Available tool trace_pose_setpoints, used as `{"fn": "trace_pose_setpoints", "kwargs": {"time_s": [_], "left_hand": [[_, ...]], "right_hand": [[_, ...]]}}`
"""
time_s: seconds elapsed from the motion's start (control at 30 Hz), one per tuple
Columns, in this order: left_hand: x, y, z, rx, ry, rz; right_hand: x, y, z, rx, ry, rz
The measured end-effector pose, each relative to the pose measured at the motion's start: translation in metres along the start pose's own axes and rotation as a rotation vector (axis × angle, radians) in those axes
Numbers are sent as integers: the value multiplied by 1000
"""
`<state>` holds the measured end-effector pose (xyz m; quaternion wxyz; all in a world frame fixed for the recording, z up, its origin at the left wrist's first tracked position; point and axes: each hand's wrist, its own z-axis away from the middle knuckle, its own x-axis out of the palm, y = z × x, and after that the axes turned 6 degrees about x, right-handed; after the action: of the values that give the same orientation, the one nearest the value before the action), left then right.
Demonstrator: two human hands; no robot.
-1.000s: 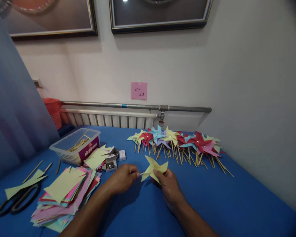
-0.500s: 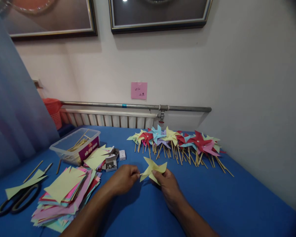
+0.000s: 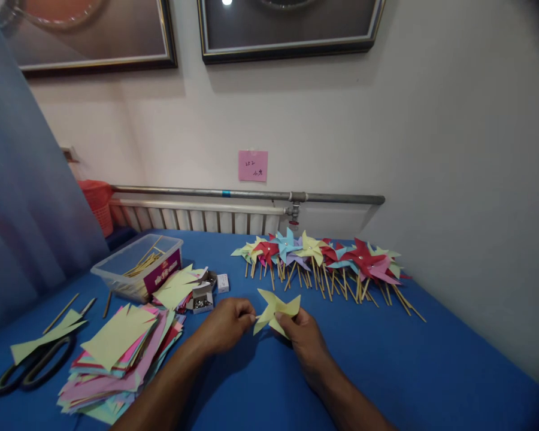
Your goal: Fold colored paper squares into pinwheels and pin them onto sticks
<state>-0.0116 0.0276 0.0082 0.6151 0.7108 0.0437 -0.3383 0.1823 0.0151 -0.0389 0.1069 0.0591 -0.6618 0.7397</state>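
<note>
Both hands hold a yellow paper pinwheel head [image 3: 276,308] just above the blue table [image 3: 408,371]. My right hand [image 3: 303,338] grips its lower right part from below. My left hand [image 3: 227,323] pinches its left tip with thumb and fingers. The paper's points stick up and to the sides. Whether a pin or stick is in it, I cannot tell.
A row of finished coloured pinwheels on sticks [image 3: 323,260] lies behind. A stack of coloured paper squares [image 3: 117,350], black scissors [image 3: 31,368], a clear box of sticks [image 3: 139,266] and small pin boxes [image 3: 202,296] lie to the left. A wall stands at the right.
The yellow pinwheel head and both hands have shifted slightly left and lower; the grip stays the same.
</note>
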Motion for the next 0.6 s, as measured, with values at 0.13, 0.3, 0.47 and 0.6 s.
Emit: {"fn": "trace_pose_setpoints", "kwargs": {"time_s": [0.13,0.3,0.47,0.6], "left_hand": [[0,-5,-2,-16,42,-20],[1,-7,-3,-61,53,-132],[3,-8,-3,-49,15,-89],[4,-9,-3,-65,32,-62]], "right_hand": [[0,1,1,40,-5,-50],[-1,4,-1,23,17,-23],[-3,5,-4,0,6,-3],[-2,4,-3,6,1,8]]}}
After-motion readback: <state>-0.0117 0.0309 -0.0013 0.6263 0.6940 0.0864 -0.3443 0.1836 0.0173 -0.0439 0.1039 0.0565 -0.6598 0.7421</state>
